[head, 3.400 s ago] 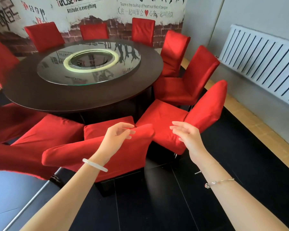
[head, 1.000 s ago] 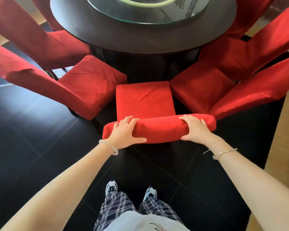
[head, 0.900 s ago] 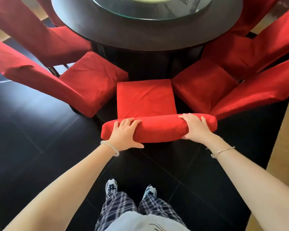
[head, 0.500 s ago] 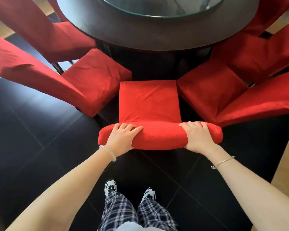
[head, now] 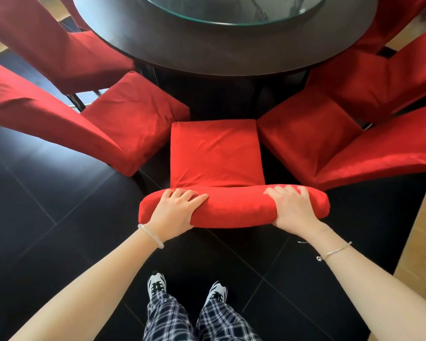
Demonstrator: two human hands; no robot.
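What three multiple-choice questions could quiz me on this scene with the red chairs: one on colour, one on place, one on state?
1. The glossy floor tiles are: A white, B black, C green.
2. The right hand is: A on the red fabric-covered chair backrest, B in mid-air, C on the tiles.
3. The left hand is: A hanging free, B flat open, C gripping the backrest.
B: tiles look black. A: it sits at the backrest's right end. C: fingers curl over its top.

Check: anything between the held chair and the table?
Nothing visible. Left hand and right hand grip the red fabric-covered chair backrest; only shadowed space separates its seat from the dark round table. Red neighbour seats flank it closely.
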